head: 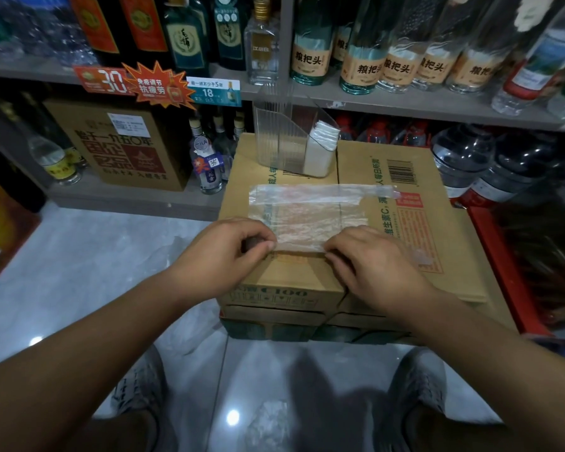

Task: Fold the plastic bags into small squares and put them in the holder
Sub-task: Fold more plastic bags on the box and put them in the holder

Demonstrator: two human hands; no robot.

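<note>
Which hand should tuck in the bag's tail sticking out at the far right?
Right, likely. The right hand pinches the plastic bag on the side of the tail; the left hand would have to cross over.

cardboard box [242,177], plastic bag [307,216], clear holder [284,138]

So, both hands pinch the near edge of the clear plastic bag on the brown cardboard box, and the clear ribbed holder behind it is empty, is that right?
Not empty: in the head view the clear ribbed holder holds a stack of folded white bags at its right end. The rest is right.
</note>
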